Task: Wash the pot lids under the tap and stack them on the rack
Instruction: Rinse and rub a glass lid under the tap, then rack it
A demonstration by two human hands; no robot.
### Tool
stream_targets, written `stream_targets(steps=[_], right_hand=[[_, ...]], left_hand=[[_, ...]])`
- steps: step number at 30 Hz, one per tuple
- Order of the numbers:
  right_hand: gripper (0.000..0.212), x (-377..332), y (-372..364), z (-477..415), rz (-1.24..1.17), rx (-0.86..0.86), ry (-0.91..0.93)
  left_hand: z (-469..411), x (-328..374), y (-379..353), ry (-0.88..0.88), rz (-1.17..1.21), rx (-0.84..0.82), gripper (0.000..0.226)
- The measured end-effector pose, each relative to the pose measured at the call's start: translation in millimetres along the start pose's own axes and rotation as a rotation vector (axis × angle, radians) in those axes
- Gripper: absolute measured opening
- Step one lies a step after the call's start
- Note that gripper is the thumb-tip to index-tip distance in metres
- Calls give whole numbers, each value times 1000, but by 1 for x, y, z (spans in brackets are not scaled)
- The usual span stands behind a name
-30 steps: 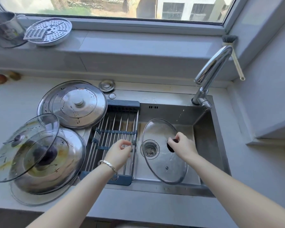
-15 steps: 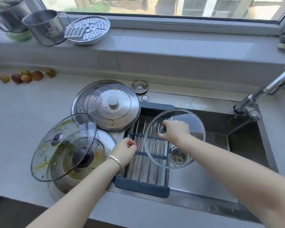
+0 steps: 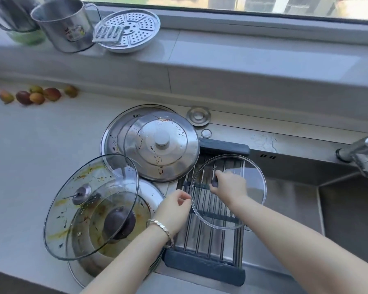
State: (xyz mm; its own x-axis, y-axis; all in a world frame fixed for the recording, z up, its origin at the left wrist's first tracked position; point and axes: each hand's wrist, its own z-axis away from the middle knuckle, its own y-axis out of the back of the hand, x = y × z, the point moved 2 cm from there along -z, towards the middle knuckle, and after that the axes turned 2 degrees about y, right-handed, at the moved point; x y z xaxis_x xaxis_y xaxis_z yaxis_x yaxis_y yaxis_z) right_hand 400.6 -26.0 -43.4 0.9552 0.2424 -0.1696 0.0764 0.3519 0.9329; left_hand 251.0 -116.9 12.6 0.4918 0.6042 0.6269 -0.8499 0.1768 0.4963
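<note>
Glass lid (image 3: pixel 254 181), the clear one, was over the far half of the rack (image 3: pixel 208 240), its right rim overhanging the sink (image 3: pixel 348 219). Couldn't tell if it rested on the bars or hung just above. Right hand (image 3: pixel 228 186) gripped its dark knob, which was mostly hidden under the fingers. Left hand (image 3: pixel 174 209) was loosely curled and held nothing, fingertips just beside the lid's left rim; contact unclear.

Table (image 3: pixel 40 141) was cut off at left and bottom. Sink ran out of frame at right; the rack spanned its left end. Tap (image 3: pixel 363 153): base only, spout cut off at the right edge.

Dirty stack left of the rack: a greasy glass lid (image 3: pixel 83 209) leaned tilted on a steel lid (image 3: pixel 151 194) with a dark knob. Another rim showed beneath, mostly hidden. Behind it, a spotted steel lid (image 3: pixel 162 143) lay on a wider steel one (image 3: pixel 112 132), of which only a crescent was visible.

Windowsill (image 3: pixel 242 58): steel mug (image 3: pixel 66 26), contents not made out, label too blurred to read. Second mug (image 3: pixel 9 13) was cut off at top-left, with something green (image 3: pixel 28 37) below it. Perforated steamer plate (image 3: pixel 136 24) held a small grater (image 3: pixel 108 35).

Small fruits (image 3: pixel 36 95) lay on the table by the wall. A drain cap (image 3: pixel 198 116) and a ring (image 3: pixel 206 133) lay behind the rack. Bracelet (image 3: pixel 162 228) on the left wrist.
</note>
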Motion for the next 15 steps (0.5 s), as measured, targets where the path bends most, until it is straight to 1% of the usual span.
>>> stream_targets(steps=[3, 9, 12, 15], right_hand=[[27, -1, -7, 1, -39, -5, 23], [43, -2, -12, -2, -139, -55, 5], [47, 0, -7, -5, -191, -151, 8], [50, 2, 9, -7, -191, -313, 34]], left_hand=[[-3, -1, -1, -1, -6, -16, 11], [-10, 0, -1, 15, -17, -22, 12], [-11, 2, -5, 18, -40, -39, 10], [-10, 3, -9, 18, -68, -56, 10]])
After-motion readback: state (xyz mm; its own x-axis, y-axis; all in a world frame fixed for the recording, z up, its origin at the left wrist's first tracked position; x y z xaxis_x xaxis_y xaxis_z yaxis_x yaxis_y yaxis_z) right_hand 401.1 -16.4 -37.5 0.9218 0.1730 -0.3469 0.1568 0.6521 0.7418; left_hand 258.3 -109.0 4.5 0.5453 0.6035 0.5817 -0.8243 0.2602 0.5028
